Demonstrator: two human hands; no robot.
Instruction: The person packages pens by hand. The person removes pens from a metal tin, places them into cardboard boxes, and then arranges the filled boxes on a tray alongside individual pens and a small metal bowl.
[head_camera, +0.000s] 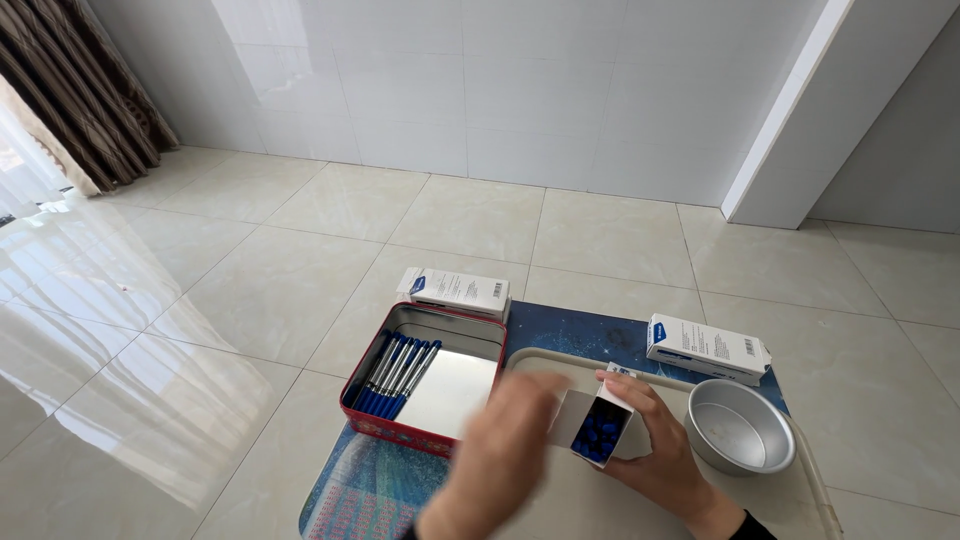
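My right hand holds a small white carton, open at the near end, with blue pen caps showing inside. My left hand is blurred just left of the carton's open flap, fingers together near it; whether it touches the flap is unclear. Both hands are over a beige tray. To the left sits a red metal tin holding several blue pens along its left side and a bare shiny bottom on the right.
Two closed white-and-blue cartons lie near: one behind the tin, one at the tray's far right. A round silver bowl stands at the right. A dark blue patterned mat lies under everything on the tiled floor. A curtain hangs far left.
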